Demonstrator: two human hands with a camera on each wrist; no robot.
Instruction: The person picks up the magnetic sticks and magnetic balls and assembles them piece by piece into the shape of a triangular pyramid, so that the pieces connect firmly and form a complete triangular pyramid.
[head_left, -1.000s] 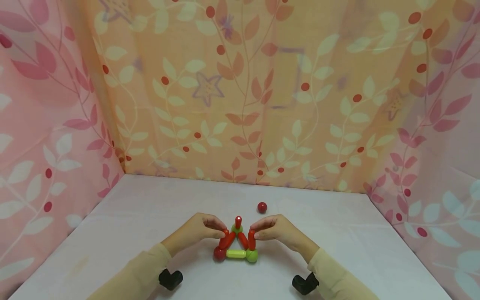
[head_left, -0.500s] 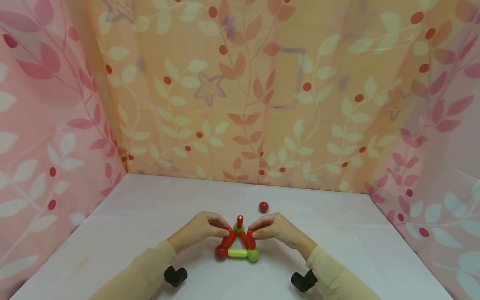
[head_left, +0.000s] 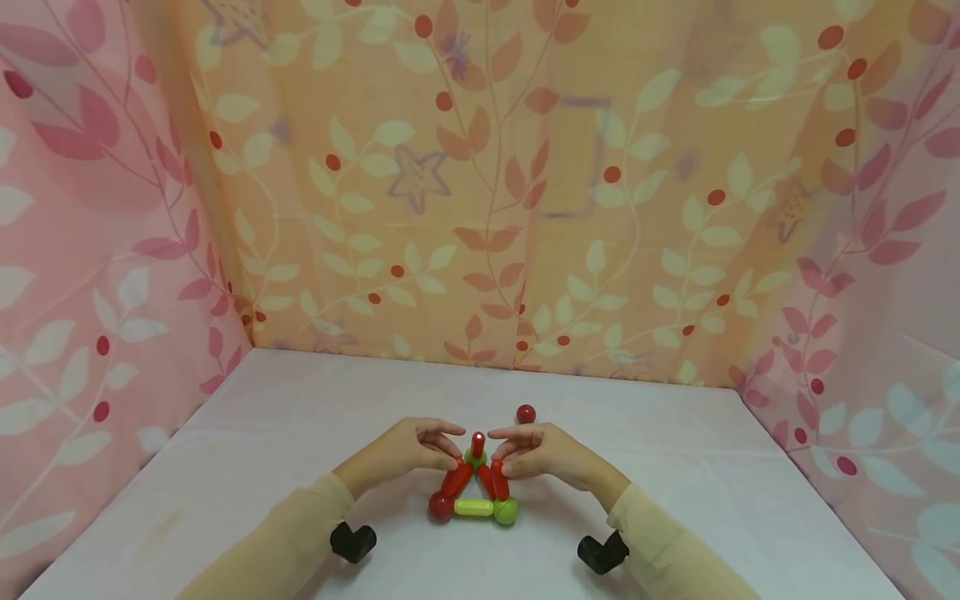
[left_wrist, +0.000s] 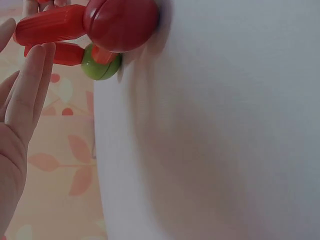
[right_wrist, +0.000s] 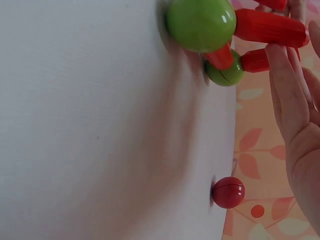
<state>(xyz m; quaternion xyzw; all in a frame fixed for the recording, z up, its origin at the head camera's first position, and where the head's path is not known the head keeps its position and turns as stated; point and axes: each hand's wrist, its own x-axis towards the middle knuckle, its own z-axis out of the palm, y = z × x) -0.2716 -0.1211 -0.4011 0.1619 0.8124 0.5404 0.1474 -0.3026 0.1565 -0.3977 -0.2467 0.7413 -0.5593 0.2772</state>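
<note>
A small frame of balls and rods stands on the table. Its front corners are a red ball (head_left: 441, 507) and a green ball (head_left: 506, 511), joined by a yellow-green rod (head_left: 474, 507); another green ball (left_wrist: 101, 62) is at the back. Red rods rise from the three balls. My left hand (head_left: 412, 446) has its thumb by the top of the left red rod (left_wrist: 50, 24), fingers reaching toward the back red rod (head_left: 478, 444). Mirroring it, my right hand (head_left: 547, 450) has its thumb by the right red rod (right_wrist: 270, 27), fingers extended.
A loose red ball (head_left: 526, 413) lies on the white table (head_left: 637, 450) behind the right hand. Black wrist mounts (head_left: 353, 542) sit under both forearms. Patterned cloth (head_left: 480, 208) surrounds the table at the back and sides.
Both hands have come inward, and the left and right red rods now lean toward the middle. The fingers have lifted off these rods and stretched toward the back rod.
</note>
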